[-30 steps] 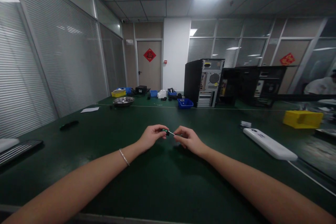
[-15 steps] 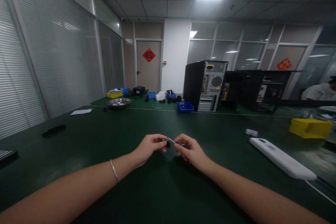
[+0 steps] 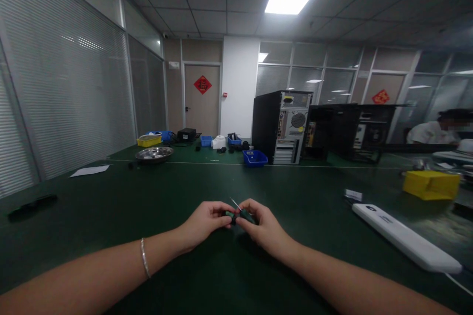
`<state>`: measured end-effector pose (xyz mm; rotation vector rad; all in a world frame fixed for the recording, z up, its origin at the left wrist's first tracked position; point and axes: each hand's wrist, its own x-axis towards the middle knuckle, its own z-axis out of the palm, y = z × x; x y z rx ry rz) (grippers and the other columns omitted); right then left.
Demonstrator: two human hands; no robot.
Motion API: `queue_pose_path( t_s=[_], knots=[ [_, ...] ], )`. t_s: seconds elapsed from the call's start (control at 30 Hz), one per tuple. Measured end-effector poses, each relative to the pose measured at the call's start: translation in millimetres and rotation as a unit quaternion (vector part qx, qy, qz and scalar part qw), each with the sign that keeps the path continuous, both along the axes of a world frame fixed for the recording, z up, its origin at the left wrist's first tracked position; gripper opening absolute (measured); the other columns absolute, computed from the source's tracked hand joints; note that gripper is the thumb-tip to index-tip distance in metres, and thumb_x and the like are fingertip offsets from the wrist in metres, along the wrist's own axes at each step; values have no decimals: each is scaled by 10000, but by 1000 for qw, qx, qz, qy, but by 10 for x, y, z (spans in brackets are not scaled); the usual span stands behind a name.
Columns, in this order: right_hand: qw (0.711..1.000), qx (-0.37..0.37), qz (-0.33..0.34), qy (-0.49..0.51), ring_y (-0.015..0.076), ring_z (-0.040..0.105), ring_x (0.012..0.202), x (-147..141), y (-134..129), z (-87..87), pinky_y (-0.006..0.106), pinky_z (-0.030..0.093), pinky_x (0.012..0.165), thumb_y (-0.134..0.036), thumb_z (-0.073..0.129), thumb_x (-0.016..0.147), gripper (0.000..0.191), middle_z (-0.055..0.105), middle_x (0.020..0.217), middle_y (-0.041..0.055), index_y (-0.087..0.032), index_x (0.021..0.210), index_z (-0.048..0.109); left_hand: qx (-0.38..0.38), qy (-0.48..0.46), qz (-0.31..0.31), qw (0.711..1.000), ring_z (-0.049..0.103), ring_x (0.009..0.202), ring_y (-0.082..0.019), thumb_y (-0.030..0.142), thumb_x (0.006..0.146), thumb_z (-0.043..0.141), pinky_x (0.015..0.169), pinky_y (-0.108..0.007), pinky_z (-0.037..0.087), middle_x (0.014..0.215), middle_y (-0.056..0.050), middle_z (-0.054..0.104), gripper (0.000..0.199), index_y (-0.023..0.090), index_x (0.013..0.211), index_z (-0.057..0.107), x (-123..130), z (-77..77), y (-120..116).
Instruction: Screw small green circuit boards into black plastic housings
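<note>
Pinching a small screwdriver (image 3: 238, 212) between them, left hand (image 3: 204, 220) and right hand (image 3: 261, 224) meet fingertip to fingertip.

Open green mat around our hands, clutter only toward the edges.

Taking the white power strip (image 3: 404, 242) as landmark: left of it the table (image 3: 111, 216) lies bare right up to our hands, so we can pass freely there. Just behind the strip sits a small white tag (image 3: 354, 195), and farther behind to its right a yellow bin (image 3: 430, 184). Far left of it lies a flat black piece (image 3: 31, 203). Well behind it the computer tower (image 3: 283, 127) and blue tray (image 3: 254, 158) block the way.
</note>
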<state>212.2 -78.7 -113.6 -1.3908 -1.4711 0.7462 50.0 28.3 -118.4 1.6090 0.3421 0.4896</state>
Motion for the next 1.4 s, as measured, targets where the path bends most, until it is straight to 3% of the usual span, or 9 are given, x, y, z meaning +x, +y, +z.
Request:
queue_pose_path(
  t_s=[0.2,0.4,0.73,0.87,1.03,1.23,1.4],
  knots=[
    [999,23,-4,-24,102,497,554,-11,34,-74,221,388,489,-318,606,811,167,585,760,-4,-190,913,573,29,-1,20,999,613,785,-164,184,725,676,792,-341,482,1010,-90,656,271,126,989,677,9,-22,-31],
    [993,83,22,-84,149,548,727,-71,-32,-26,253,434,652,-279,602,809,124,608,801,14,-186,890,611,39,-20,6,999,607,881,-200,149,716,673,770,-335,486,975,-75,648,244,131,959,651,-29,3,-98],
    [999,1,31,18,60,424,450,15,7,-86,168,339,374,-414,598,802,253,496,655,-45,-186,898,544,5,-24,10,1000,606,938,-201,112,689,691,870,-369,458,993,-69,650,237,138,919,640,-63,54,-82],
    [999,13,12,48,52,421,443,19,10,-104,158,349,362,-418,599,794,266,502,655,-48,-180,892,531,-39,-58,21,997,608,948,-186,110,721,676,895,-352,444,986,-65,641,274,144,979,592,-49,4,-46],
    [997,42,-9,67,47,418,434,25,15,-135,156,341,351,-387,616,782,254,536,685,-45,-185,907,525,-131,-73,18,989,635,884,-208,138,761,658,807,-389,493,966,-80,619,267,151,993,527,-40,-34,-25],
    [997,35,-8,73,38,407,422,-11,-13,-85,156,326,352,-393,628,771,261,509,665,-61,-184,893,530,-128,-65,0,990,619,805,-168,193,793,631,703,-295,490,927,-81,618,192,139,974,598,-42,-28,8],
    [996,33,7,78,36,407,430,-4,7,-113,153,318,350,-398,628,776,260,524,696,-55,-189,897,533,-137,-67,-3,988,619,917,-206,137,758,657,813,-367,491,1044,-97,615,288,160,1041,605,-65,21,-27]
  ],
)
